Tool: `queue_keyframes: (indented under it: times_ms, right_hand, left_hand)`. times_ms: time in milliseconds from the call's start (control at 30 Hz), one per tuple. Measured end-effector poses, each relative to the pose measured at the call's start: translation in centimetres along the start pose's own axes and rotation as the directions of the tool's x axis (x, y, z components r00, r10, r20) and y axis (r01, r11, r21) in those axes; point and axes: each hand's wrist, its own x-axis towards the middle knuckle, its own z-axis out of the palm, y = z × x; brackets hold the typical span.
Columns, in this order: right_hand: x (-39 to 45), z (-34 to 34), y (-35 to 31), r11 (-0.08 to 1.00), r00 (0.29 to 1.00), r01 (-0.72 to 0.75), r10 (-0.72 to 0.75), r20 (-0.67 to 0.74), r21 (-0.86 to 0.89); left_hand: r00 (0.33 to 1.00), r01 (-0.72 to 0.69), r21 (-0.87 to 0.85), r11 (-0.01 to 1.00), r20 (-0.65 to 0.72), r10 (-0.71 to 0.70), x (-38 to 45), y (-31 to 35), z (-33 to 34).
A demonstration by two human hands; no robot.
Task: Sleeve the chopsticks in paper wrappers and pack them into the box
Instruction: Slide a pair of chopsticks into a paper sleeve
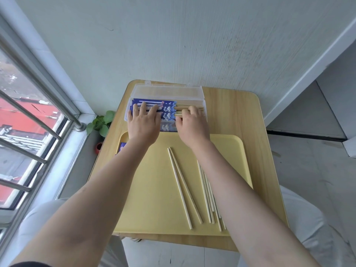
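Blue-wrapped chopsticks (154,107) w/ bare wood ends in clear box (204,105); left hand (143,123) fingers flat, right hand (192,126) fingers curled on ends.

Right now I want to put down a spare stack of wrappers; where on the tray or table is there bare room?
The yellow plastic tray is bare left of the pair of loose wooden chopsticks, under the left forearm. The light wooden table is bare right of the clear plastic box. It is crowded at the box, under both hands, and on the tray's right, where more bare chopsticks lie.

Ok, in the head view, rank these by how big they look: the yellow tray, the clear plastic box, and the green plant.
1. Yellow tray
2. Clear plastic box
3. Green plant, small and partly hidden by the table
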Motion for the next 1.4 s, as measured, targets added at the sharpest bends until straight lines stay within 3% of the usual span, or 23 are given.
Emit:
queue_keyframes:
  times_ms: [67, 233, 333, 433, 533, 567, 600, 667, 700, 767, 867, 1067, 1200, 1400]
  right_hand:
    - [-0.3, 0.0, -0.1, 1.000, 1.000, 0.007, -0.007, -0.010, -0.019]
    - [-0.1, 0.5, 0.3, 0.997, 0.978, -0.006, 0.022, 0.205, -0.078]
    - [-0.1, 0.2, 0.2, 0.998, 0.981, -0.017, 0.028, 0.190, -0.063]
    - [-0.7, -0.1, -0.2, 1.000, 0.999, -0.006, 0.004, 0.051, 0.030]
    - [-2.5, 0.0, -1.5, 0.992, 0.954, 0.091, -0.063, -0.292, 0.084]
    - [-3.3, 0.0, -2.0, 0.990, 0.950, 0.102, -0.068, -0.303, 0.100]
    - [-4.3, -0.2, -2.5, 0.988, 0.977, 0.089, -0.063, -0.205, 0.123]
    - [-6.2, 0.4, -3.7, 0.997, 0.990, -0.020, 0.009, 0.143, 0.071]
    - [-7.2, 0.8, -4.1, 0.998, 0.958, -0.062, 0.057, 0.282, 0.006]
    - [-8.7, 1.8, -4.4, 0.988, 0.901, -0.133, 0.153, 0.406, -0.079]
    - [-10.2, 2.6, -4.6, 0.973, 0.885, -0.203, 0.231, 0.405, -0.112]
    - [-11.7, 2.7, -2.9, 0.951, 0.904, -0.307, 0.284, 0.320, 0.024]
    - [-11.9, 2.0, -1.6, 0.930, 0.910, -0.349, 0.307, 0.279, 0.115]
    - [-12.5, 0.3, -2.8, 0.923, 0.948, -0.291, 0.242, 0.209, 0.252]
  left_hand:
    - [0.999, -0.004, 0.011, 1.000, 0.040, 0.004, -0.4, 0.0, 0.2]
    - [0.997, -0.040, 0.044, 0.998, 0.069, 0.037, -0.7, -0.6, 0.0]
    - [0.996, -0.028, 0.030, 0.999, 0.085, 0.025, -0.8, -0.5, 0.0]
    - [0.999, -0.033, -0.004, 0.999, -0.005, 0.033, -1.5, -0.6, -0.3]
    - [0.971, -0.039, -0.142, 0.989, -0.239, 0.004, -3.9, -0.5, -1.4]
    - [0.951, -0.012, -0.210, 0.978, -0.304, -0.053, -4.9, -0.7, -1.7]
    - [0.941, 0.040, -0.276, 0.960, -0.312, -0.129, -6.0, -0.9, -1.9]
    - [0.948, 0.226, -0.288, 0.931, -0.156, -0.278, -8.1, -2.1, -1.5]
    - [0.944, 0.305, -0.207, 0.930, -0.062, -0.324, -9.2, -2.8, -1.2]
    - [0.933, 0.356, -0.035, 0.934, 0.078, -0.352, -10.9, -3.8, -0.5]
    - [0.954, 0.294, -0.042, 0.955, 0.080, -0.290, -12.7, -4.3, 1.0]
    - [0.972, 0.224, -0.456, 0.861, 0.042, -0.231, -14.5, -3.8, 1.7]
    - [0.974, 0.225, -0.410, 0.884, 0.062, -0.219, -14.5, -4.5, 1.6]
    - [0.969, 0.203, -0.412, 0.888, -0.049, -0.244, -13.4, -5.1, 0.6]
